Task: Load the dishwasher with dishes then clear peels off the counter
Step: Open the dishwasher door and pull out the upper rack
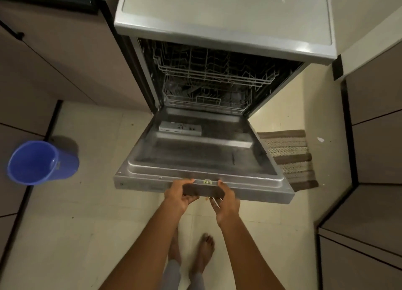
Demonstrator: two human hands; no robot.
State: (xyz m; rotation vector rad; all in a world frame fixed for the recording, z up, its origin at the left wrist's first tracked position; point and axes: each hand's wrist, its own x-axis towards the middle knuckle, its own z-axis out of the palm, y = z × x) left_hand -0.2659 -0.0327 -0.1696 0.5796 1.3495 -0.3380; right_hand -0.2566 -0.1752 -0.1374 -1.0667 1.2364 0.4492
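Observation:
A steel dishwasher [226,26] stands ahead with its door [202,157] dropped down almost flat. Both wire racks show inside: the upper rack [215,70] and the lower rack [206,102], with dim shapes I cannot make out in the lower one. My left hand [179,195] grips the door's front edge, thumb on top and fingers curled under. My right hand [226,199] holds the same edge just right of the latch [207,181]. No dishes or peels are in view.
A blue bucket [41,162] stands on the tiled floor at the left. A striped mat [291,157] lies right of the door. Brown cabinets [374,137] flank both sides. My bare feet [193,252] stand below the door's edge.

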